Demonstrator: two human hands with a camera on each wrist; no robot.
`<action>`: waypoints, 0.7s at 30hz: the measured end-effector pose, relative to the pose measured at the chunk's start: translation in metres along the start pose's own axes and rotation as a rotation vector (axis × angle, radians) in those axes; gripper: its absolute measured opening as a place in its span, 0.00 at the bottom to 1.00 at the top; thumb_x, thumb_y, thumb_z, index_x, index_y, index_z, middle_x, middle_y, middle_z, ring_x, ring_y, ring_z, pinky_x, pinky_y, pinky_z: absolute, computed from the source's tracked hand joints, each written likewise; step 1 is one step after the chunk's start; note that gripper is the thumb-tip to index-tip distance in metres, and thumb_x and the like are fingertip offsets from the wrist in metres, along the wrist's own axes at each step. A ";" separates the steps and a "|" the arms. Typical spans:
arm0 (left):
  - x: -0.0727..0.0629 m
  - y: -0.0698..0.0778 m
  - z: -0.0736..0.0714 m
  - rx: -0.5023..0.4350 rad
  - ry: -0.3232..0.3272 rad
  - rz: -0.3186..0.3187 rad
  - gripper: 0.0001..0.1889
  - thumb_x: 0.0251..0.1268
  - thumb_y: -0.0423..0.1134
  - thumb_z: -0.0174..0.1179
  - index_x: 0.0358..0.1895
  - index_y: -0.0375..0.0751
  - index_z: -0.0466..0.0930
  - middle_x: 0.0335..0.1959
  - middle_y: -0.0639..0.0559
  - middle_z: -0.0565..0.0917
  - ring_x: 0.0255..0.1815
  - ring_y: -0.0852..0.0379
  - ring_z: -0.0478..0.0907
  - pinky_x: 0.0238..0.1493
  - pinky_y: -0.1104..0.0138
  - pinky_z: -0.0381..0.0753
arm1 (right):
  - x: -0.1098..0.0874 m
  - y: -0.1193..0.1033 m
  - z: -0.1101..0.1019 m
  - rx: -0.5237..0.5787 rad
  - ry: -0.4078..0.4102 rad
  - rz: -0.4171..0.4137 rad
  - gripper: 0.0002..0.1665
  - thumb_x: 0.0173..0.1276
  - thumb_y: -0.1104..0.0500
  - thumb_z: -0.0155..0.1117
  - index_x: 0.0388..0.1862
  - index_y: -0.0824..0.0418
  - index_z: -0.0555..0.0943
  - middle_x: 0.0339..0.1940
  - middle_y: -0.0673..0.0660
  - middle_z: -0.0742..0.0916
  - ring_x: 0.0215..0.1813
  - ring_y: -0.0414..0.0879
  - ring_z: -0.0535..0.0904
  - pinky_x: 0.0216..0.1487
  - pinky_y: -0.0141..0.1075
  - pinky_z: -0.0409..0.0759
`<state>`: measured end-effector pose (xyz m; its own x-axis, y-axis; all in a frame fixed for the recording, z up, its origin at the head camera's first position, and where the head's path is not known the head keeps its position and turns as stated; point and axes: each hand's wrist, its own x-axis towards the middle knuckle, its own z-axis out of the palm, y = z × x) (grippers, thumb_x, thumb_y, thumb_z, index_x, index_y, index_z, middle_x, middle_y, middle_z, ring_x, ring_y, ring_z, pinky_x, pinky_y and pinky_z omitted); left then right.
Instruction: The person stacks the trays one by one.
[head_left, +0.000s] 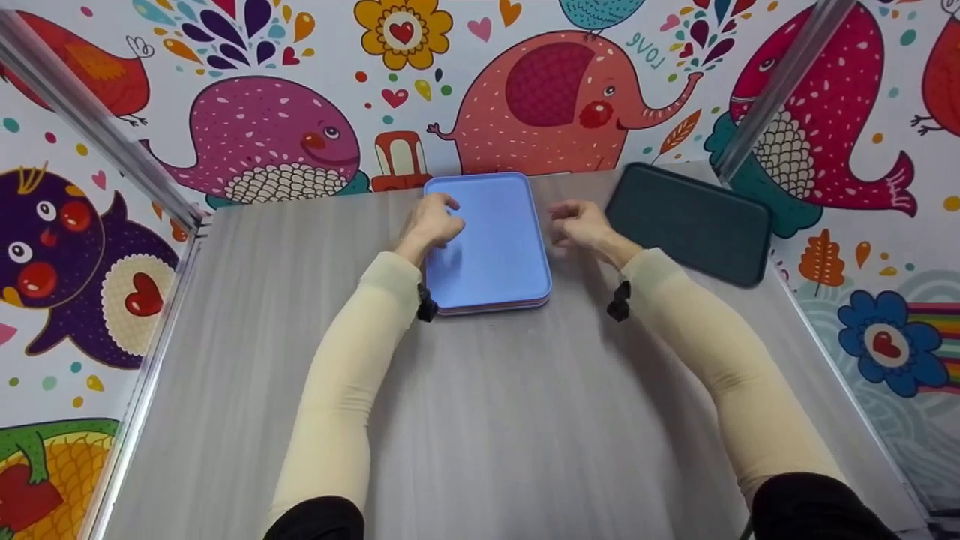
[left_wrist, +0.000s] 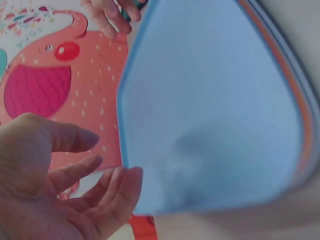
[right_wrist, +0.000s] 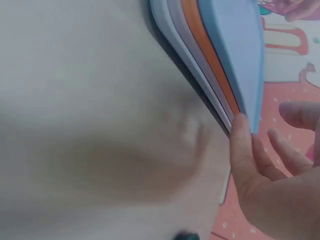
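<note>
A light blue tray [head_left: 491, 247] tops a neat stack of rectangular trays near the back of the table. Beneath it, the right wrist view shows the edges of an orange tray [right_wrist: 204, 42] and several more trays. My left hand [head_left: 435, 221] is at the stack's left side, its fingers loosely bent and gripping nothing; in the left wrist view its fingertips overlap the top tray's rim. To the right of the stack, my right hand [head_left: 581, 225] has relaxed fingers, with fingertips close to the tray edges in the right wrist view.
A dark green tray [head_left: 690, 225] lies at an angle on the table's back right. The grey wood-grain table [head_left: 480, 420] meets a wall printed with cartoon animals [head_left: 555, 112]. Metal posts [head_left: 784, 90] stand at the back corners.
</note>
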<state>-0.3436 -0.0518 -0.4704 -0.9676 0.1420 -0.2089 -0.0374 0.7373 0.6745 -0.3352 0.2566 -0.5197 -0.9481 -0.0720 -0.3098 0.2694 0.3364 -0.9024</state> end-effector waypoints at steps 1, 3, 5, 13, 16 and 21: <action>0.002 0.007 0.003 0.003 -0.004 0.021 0.25 0.78 0.37 0.60 0.75 0.39 0.80 0.66 0.40 0.85 0.44 0.52 0.83 0.40 0.67 0.84 | -0.002 0.000 -0.007 -0.001 0.009 0.008 0.28 0.86 0.67 0.55 0.81 0.65 0.76 0.80 0.69 0.79 0.77 0.66 0.78 0.81 0.60 0.81; 0.007 0.021 0.008 -0.001 -0.029 0.040 0.25 0.79 0.38 0.60 0.75 0.39 0.80 0.66 0.40 0.86 0.46 0.54 0.82 0.40 0.69 0.84 | -0.007 0.001 -0.022 -0.017 0.030 0.028 0.28 0.87 0.65 0.56 0.82 0.65 0.76 0.80 0.69 0.79 0.79 0.65 0.77 0.82 0.60 0.79; 0.012 0.033 0.014 -0.005 -0.049 0.050 0.25 0.80 0.38 0.60 0.76 0.40 0.80 0.67 0.41 0.86 0.48 0.53 0.83 0.44 0.67 0.86 | -0.011 0.002 -0.037 -0.038 0.053 0.047 0.28 0.87 0.63 0.58 0.82 0.64 0.76 0.80 0.67 0.80 0.79 0.64 0.77 0.83 0.59 0.78; 0.132 0.029 0.095 0.047 -0.082 0.135 0.24 0.67 0.45 0.66 0.66 0.49 0.89 0.64 0.50 0.91 0.54 0.54 0.86 0.53 0.64 0.88 | -0.024 0.021 -0.094 -0.141 0.187 0.072 0.36 0.81 0.54 0.70 0.83 0.62 0.75 0.83 0.65 0.78 0.81 0.58 0.74 0.87 0.56 0.72; 0.173 0.031 0.139 0.079 -0.077 0.191 0.24 0.62 0.47 0.68 0.63 0.54 0.91 0.61 0.53 0.93 0.54 0.55 0.88 0.52 0.65 0.89 | -0.037 0.031 -0.122 -0.144 0.233 0.094 0.40 0.81 0.49 0.73 0.85 0.61 0.73 0.85 0.66 0.76 0.83 0.58 0.72 0.88 0.56 0.70; 0.176 0.064 0.181 0.011 -0.083 0.173 0.27 0.66 0.53 0.70 0.67 0.52 0.90 0.64 0.53 0.92 0.59 0.55 0.89 0.54 0.65 0.90 | -0.061 0.051 -0.174 -0.186 0.310 0.139 0.53 0.77 0.35 0.74 0.89 0.61 0.67 0.90 0.67 0.70 0.87 0.62 0.67 0.91 0.59 0.65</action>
<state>-0.4711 0.1397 -0.5925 -0.9353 0.3211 -0.1484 0.1312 0.7045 0.6975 -0.2932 0.4414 -0.4947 -0.9186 0.2642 -0.2940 0.3904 0.4897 -0.7796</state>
